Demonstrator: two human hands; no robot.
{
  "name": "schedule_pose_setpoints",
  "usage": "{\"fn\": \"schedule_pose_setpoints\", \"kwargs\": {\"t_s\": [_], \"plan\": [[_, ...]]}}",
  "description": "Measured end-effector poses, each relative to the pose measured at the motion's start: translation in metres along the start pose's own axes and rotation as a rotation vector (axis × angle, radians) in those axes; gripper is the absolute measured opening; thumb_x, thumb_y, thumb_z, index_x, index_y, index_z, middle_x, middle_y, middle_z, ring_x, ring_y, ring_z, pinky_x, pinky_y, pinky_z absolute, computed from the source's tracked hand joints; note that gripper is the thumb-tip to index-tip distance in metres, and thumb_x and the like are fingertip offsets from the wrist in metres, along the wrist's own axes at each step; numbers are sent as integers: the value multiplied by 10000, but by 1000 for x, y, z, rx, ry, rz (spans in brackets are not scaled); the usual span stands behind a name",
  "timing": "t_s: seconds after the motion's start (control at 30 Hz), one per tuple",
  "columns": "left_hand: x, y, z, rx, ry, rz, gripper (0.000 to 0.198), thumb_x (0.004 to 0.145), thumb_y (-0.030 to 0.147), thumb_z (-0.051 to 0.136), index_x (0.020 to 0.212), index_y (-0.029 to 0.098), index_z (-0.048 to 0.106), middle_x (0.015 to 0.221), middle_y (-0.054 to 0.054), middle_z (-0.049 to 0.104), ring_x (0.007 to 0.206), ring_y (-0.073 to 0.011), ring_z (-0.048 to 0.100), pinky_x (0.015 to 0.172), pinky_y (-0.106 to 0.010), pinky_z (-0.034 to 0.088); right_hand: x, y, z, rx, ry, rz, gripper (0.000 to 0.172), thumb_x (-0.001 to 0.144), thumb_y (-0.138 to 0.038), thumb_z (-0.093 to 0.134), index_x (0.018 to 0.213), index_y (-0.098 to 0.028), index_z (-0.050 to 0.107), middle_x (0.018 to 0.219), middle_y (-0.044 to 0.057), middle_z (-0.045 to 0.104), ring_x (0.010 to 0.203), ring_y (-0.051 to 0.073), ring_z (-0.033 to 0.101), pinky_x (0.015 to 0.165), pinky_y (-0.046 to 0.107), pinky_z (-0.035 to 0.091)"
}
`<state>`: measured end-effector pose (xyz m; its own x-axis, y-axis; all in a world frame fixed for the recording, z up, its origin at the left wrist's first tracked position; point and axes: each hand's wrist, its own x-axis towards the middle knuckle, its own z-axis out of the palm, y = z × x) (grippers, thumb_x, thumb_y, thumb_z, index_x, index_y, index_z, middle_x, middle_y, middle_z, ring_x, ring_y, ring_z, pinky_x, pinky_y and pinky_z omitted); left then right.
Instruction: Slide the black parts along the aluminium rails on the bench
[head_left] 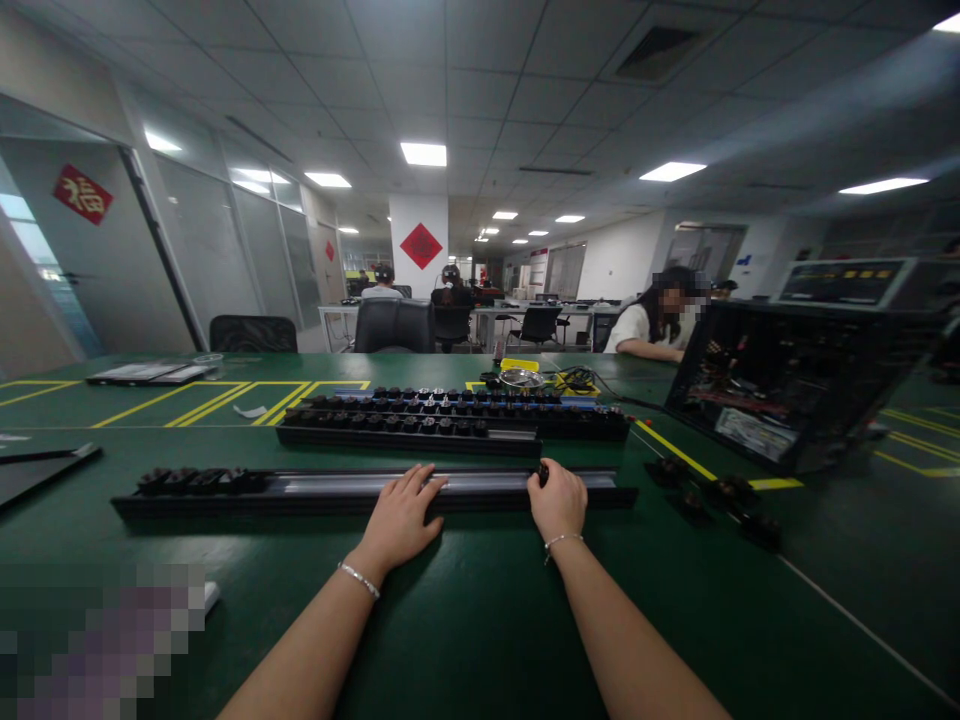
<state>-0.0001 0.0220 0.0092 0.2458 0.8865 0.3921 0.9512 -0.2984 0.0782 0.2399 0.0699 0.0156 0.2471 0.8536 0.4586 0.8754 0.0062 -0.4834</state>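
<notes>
A long black rail with a pale, shiny channel (322, 484) lies crosswise on the green table in front of me. Small black knob-like parts (196, 481) sit in a row in its left end. My left hand (403, 515) rests on the middle of the rail, its fingers stretched out and apart. Farther right, my right hand (562, 500) is closed over the channel, gripping a small black part (544, 472) between thumb and fingers; most of that part is hidden.
Behind the rail stand more black rails (409, 440) filled with similar parts. Several loose black parts (690, 492) lie to the right. An open computer case (795, 385) stands at the right, with a person (649, 325) beyond it. A laptop-like slab (45, 472) lies at left.
</notes>
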Motion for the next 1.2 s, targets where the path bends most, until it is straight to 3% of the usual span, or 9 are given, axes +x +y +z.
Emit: {"fn": "schedule_pose_setpoints", "kwargs": {"t_s": [0.9,1.2], "plan": [[0,-1,1,7,17,14,544,721,304,540,1254,320,433,1378,-28,409,1283,-232,325,1012,-411,293,8,17,-8,-6,1,134,358,779,-251,425,1099,-161,557,1036,79,633,1048,222,505,995,385,196],[1,-2,0,-5,9,8,538,719,317,548,1246,317,445,1375,-29,413,1277,-236,334,1016,-409,289,17,27,-12,-71,-34,96,364,738,-324,466,1053,-176,574,1086,84,603,1053,232,489,923,365,279]]}}
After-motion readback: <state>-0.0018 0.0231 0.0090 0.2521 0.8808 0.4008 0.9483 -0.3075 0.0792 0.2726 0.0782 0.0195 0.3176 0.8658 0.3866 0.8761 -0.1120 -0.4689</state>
